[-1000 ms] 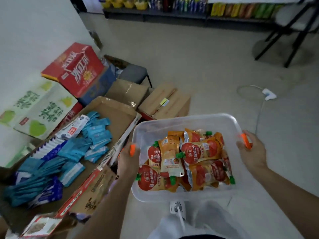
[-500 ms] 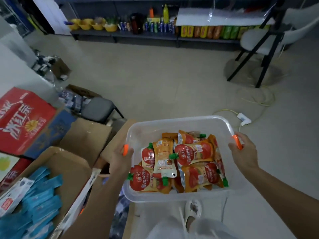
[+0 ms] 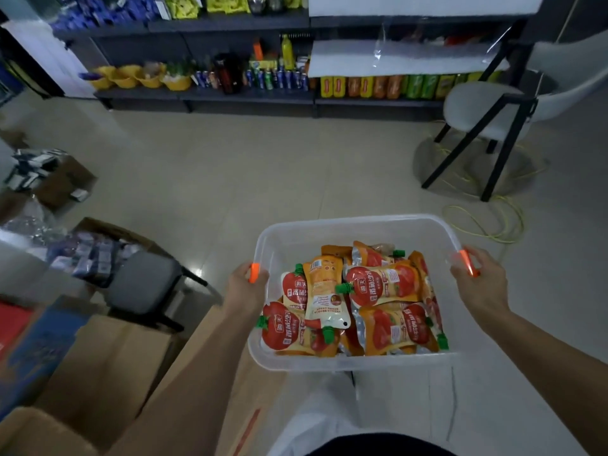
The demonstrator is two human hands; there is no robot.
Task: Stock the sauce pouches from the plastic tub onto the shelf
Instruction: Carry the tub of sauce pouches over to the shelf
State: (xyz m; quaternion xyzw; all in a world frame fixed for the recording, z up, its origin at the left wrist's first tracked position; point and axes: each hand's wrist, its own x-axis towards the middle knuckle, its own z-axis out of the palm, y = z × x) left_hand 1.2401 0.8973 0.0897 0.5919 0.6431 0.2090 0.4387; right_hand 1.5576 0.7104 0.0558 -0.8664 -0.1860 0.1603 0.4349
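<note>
I carry a clear plastic tub (image 3: 355,228) in front of me at waist height. My left hand (image 3: 245,286) grips its left rim at an orange clip, and my right hand (image 3: 478,279) grips the right rim at the other orange clip. Several orange and red tomato sauce pouches (image 3: 357,301) with green caps lie piled inside. Across the floor stands the dark shelf (image 3: 214,95), holding yellow bowls, drink cans, bottles and coloured packets.
Cardboard boxes (image 3: 108,353) crowd the floor at my left, beside a small grey stool (image 3: 143,281). A grey chair with black legs (image 3: 487,116) stands at the right, with a yellow cable (image 3: 487,222) coiled on the floor below it. Open tile floor lies between me and the shelf.
My view has turned right and lifted toward the shelf. The boxes have slid to the left edge and the shelf now looms larger. Both hands keep the same hold on the tub.
</note>
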